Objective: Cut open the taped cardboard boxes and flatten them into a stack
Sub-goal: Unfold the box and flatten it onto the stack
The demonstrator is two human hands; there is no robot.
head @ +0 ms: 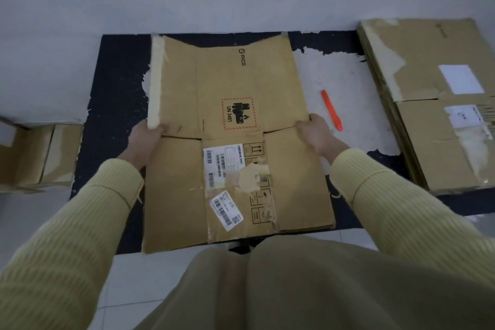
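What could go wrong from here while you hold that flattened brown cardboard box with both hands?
1. The orange cutter lies between the flattened brown cardboard box and the stack of flattened brown boxes; moving the box across could cover or kick it.
2. The beige tape strip by the left hand might snag or stick.

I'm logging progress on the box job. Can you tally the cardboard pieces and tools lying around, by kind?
flattened box, in the middle: 1
stack of flattened boxes, on the right: 1 (its sheets cannot be counted)
unflattened box, on the left: 1
orange cutter: 1
Total: 4
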